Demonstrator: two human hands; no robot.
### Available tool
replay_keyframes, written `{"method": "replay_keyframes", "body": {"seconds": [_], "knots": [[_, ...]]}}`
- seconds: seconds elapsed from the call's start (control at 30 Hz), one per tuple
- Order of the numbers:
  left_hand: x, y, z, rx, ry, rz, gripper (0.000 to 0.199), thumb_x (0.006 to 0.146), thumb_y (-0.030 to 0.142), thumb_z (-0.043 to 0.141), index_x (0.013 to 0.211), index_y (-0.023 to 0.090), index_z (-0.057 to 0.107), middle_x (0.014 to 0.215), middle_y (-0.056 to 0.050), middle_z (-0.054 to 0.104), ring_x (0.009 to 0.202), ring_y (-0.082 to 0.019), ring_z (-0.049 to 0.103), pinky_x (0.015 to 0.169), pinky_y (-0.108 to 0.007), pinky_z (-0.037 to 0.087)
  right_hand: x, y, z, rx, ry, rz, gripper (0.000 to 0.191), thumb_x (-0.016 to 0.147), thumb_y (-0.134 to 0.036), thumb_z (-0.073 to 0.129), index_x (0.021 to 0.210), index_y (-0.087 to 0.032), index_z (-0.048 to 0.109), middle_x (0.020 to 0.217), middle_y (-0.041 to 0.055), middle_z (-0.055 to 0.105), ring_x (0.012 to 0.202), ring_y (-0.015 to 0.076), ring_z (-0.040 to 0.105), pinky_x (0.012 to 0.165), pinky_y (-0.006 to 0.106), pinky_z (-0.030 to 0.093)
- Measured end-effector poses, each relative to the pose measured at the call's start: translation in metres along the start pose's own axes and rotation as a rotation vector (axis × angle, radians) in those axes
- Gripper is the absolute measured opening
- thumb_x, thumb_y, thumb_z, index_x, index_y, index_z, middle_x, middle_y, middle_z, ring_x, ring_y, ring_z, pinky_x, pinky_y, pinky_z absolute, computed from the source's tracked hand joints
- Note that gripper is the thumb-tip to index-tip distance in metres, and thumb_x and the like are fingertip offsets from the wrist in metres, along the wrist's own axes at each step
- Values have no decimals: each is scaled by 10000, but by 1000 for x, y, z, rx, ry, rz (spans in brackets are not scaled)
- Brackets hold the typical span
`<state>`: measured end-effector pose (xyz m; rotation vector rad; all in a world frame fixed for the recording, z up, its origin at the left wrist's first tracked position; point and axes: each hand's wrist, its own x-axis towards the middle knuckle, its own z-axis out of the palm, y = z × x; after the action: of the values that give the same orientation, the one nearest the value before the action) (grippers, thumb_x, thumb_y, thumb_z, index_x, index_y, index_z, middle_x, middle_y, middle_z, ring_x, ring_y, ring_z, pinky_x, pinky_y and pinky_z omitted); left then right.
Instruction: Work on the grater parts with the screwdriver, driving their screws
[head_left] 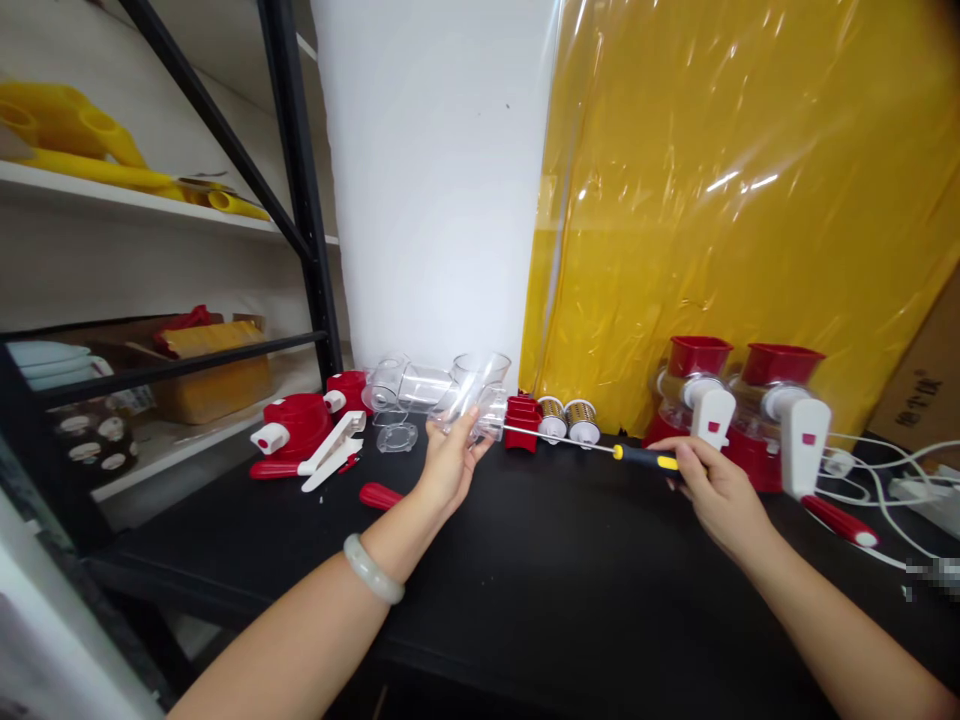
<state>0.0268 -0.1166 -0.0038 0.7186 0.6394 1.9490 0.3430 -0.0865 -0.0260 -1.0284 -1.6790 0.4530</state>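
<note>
My left hand (452, 455) is closed round a clear plastic housing (480, 385) with a wide funnel-like top, above the black table (555, 570). In my right hand (709, 480) is the black and yellow handle of a long screwdriver (634, 457). Its thin metal shaft points left, and the far end reaches the open right side of the housing; where the tip sits inside is hard to tell. Behind the shaft stand red plastic parts (522, 422) and two metal grater drums (553, 420) with white ends. Further clear plastic parts (397, 437) lie left of the housing.
Red bases (296, 425), a white crank arm (334, 450) and a red handle (380, 496) lie at the left. Two red-and-white graters (701, 385) and white cables (885, 465) are at the right. A black-framed shelf (300, 150) rises at the left.
</note>
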Motion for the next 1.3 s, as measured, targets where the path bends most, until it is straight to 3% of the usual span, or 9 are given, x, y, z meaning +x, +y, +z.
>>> {"method": "replay_keyframes", "body": {"seconds": [0.17,0.3,0.43,0.53,0.63,0.8,0.9,1.1,1.3], "knots": [[0,1,0,3,61,-44,596,622,284,875,909,239,355,909,16,694,805,-151,696,788,-363,568,1,-3,1,-55,25,-147,303,890,-529,599,1029,-269,670,1012,60,665,814,215,613,791,366,536],[-3,2,2,3,58,-80,551,639,293,865,893,232,380,831,27,677,770,-158,692,782,-364,561,0,-8,9,290,96,-60,461,730,-445,808,1133,-339,611,1050,31,631,1021,238,613,918,369,515],[-6,1,3,5,35,-84,524,658,280,852,911,231,396,914,-2,699,827,-169,696,820,-389,558,1,-11,14,648,34,207,484,769,-622,710,1137,-321,617,892,29,666,834,219,670,760,359,565],[-7,0,5,-3,25,-73,539,658,271,854,889,234,367,921,-4,707,812,-162,695,818,-382,559,2,-6,12,491,-30,327,620,837,-796,447,959,-228,663,619,32,612,512,194,590,472,326,493],[-7,1,5,10,40,-57,560,650,250,860,897,240,357,903,3,711,789,-156,690,788,-369,562,3,-1,8,323,-26,285,483,836,-704,579,889,-231,658,544,-28,527,416,124,461,410,263,413],[-5,-2,3,41,28,-62,527,635,276,867,865,223,396,850,7,702,768,-154,680,768,-364,564,3,-12,5,700,47,165,464,675,-360,857,1071,-369,616,899,-40,645,791,153,642,747,298,550],[-6,-3,2,50,24,-69,514,627,287,871,842,216,409,845,4,702,756,-151,680,764,-359,561,4,-19,5,814,16,209,386,700,-420,805,1041,-345,641,963,6,695,956,219,672,834,370,549],[-5,-5,1,56,24,-80,508,611,304,878,820,208,426,800,19,682,724,-135,670,774,-349,550,4,-10,6,345,-27,352,534,848,-727,519,812,-218,679,498,1,550,399,152,475,415,295,398],[-4,-5,1,49,-3,-103,467,624,314,872,810,200,459,802,3,697,729,-143,676,786,-352,545,5,-19,2,797,29,196,336,680,-365,778,993,-349,656,978,-1,700,921,223,673,794,385,554]]}}
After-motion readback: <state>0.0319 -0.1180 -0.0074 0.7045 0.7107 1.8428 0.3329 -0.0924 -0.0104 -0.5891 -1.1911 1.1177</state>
